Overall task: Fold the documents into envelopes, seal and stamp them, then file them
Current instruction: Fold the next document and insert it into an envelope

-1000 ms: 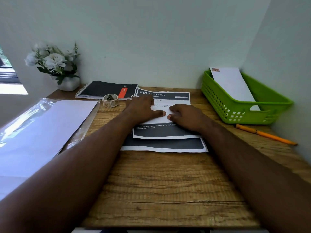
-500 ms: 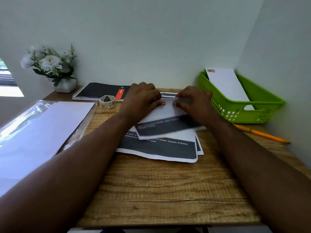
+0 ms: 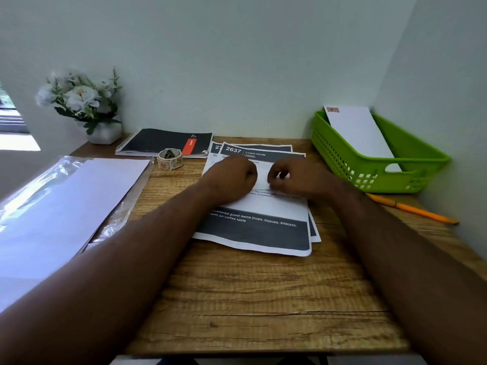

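Left hand [image 3: 232,177] and right hand [image 3: 297,177], fingers curled, both rest on the top document [image 3: 261,206] at mid-desk [image 3: 263,299]; whether either pinches paper cannot be told. One stamped envelope [image 3: 361,135] leans in the green basket [image 3: 340,154].

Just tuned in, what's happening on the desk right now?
A person is working on folding a printed document on the wooden desk. The left hand and right hand rest on a folded white piece atop the stack, fingers curled; whether they pinch it is unclear. One stamped envelope already sits in the green basket. A stamp roll and blank envelopes in a plastic sleeve lie to the left.
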Tool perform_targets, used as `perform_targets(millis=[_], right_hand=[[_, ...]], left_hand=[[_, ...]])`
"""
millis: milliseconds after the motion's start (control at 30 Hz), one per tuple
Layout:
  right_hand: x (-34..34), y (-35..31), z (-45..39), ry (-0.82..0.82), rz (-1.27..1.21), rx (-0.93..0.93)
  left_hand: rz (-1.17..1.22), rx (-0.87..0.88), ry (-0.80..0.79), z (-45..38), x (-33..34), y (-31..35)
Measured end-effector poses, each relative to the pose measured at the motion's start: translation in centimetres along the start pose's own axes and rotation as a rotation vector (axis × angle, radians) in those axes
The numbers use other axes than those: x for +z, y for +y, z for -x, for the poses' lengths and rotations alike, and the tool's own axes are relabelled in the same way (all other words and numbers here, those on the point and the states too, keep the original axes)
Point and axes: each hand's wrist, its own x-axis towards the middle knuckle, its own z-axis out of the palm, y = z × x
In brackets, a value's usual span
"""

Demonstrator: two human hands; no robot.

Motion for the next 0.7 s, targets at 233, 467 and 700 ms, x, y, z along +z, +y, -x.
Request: perform_targets(millis=[233, 467, 700], right_hand=[[1.9, -0.1, -1.3, 0.098, 0.083, -0.032], [2.8, -0.6, -2.1, 0.110, 0.124, -0.009], [2.7, -0.5, -2.2, 0.178, 0.227, 0.090]], left_hand=[[-0.058, -0.098, -0.022, -1.7, 2.5, -0.9], [-0.183, -0.138, -0.001, -1.5, 3.2, -0.9], [-0.165, -0.162, -0.005, -1.2, 3.0, -0.7]])
